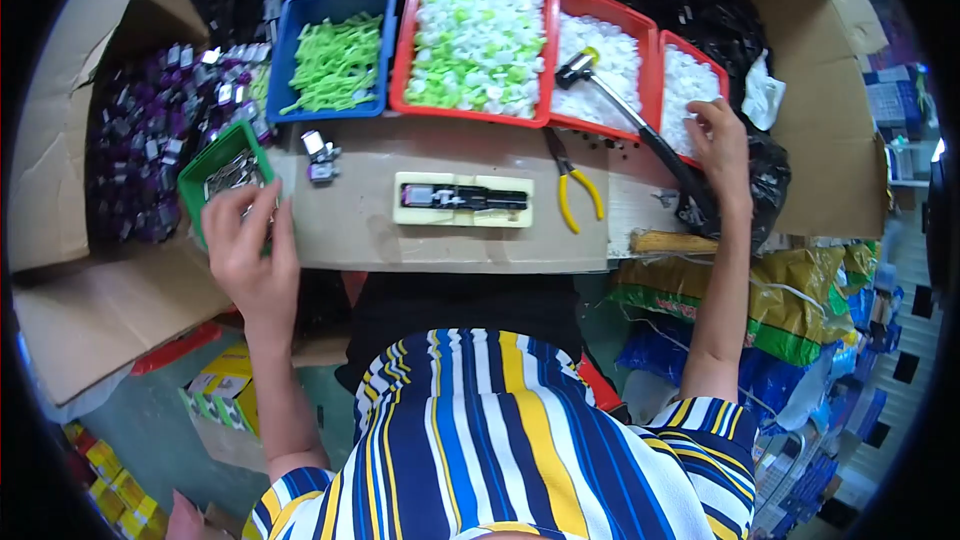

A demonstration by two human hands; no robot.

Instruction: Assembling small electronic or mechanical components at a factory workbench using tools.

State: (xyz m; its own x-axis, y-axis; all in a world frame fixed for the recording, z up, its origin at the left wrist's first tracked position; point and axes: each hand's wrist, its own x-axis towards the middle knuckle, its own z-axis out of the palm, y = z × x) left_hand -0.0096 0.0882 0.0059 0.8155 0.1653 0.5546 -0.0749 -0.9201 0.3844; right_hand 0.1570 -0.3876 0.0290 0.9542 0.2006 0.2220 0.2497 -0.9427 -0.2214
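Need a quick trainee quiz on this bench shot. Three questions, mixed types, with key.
1. Which hand is at the green tray, and which is at the rightmost red tray?
2. True or false: the pliers lie to the left of the cream block.
3. What colour are the strips in the blue tray? A) white B) green C) purple

Key:
1. Left hand at the green tray; right hand at the rightmost red tray.
2. False: the pliers lie to the right of the cream block.
3. B.
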